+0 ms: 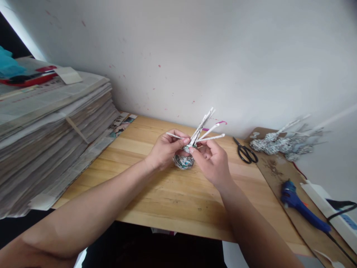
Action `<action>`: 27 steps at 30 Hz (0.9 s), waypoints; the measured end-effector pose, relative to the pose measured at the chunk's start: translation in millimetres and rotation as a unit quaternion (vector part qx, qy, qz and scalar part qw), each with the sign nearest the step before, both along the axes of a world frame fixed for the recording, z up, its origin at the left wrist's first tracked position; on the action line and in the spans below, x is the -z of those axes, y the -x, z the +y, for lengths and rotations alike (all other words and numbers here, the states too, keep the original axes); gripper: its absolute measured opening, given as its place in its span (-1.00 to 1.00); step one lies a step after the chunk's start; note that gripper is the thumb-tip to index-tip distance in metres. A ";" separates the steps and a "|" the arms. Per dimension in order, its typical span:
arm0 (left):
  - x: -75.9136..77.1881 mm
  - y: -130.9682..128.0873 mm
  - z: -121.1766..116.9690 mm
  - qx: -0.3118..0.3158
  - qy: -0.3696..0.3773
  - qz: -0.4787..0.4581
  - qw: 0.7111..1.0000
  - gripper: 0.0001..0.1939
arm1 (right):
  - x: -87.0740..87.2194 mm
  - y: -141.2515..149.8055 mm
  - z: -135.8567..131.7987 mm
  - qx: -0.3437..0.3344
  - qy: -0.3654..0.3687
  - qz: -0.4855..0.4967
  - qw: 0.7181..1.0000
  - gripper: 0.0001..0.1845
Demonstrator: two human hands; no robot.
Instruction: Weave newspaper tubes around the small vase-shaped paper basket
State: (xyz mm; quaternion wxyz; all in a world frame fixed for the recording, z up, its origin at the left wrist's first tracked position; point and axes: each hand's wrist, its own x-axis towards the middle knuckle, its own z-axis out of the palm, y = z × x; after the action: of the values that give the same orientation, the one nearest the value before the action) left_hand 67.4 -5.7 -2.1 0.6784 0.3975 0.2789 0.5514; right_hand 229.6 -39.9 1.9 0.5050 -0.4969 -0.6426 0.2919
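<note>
Between my two hands, above the wooden table (173,197), is a small woven piece (184,162) made of rolled newspaper. Its lower part is round, and several white rolled-paper strips (205,121) stick up and fan out from its top. My left hand (168,149) pinches the neck from the left, its thumb by the base of the strips; one strip end points left over its fingers. On the other side my right hand (210,158) grips the neck, thumb in front and fingers curled behind. The fingertips partly hide the neck.
Black scissors (245,152) lie right of my hands. Farther right are several woven paper pieces (279,143), a blue glue gun (302,208) on brown board and a white power strip (331,212). A tall newspaper stack (55,137) stands left. A pink crochet hook (222,122) lies near the wall.
</note>
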 end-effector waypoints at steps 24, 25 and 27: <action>-2.5 2.2 -4.2 0.004 -0.061 0.053 0.997 -0.53 | -5.3 -2.7 -0.1 -0.001 0.006 0.075 0.997 -0.73; -2.5 2.5 -4.1 0.003 -0.061 0.054 0.997 -0.54 | -5.4 -3.0 0.1 -0.004 0.001 0.077 0.997 -0.73; -2.1 3.0 -4.0 0.002 -0.061 0.055 0.997 -0.54 | -5.5 -3.7 0.6 -0.011 -0.006 0.083 0.997 -0.73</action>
State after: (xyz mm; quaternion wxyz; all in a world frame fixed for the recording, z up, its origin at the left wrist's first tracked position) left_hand 64.4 -9.7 0.0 0.6372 0.4688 0.2810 0.5434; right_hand 233.3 -39.3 7.4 0.5560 -0.4608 -0.6059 0.3337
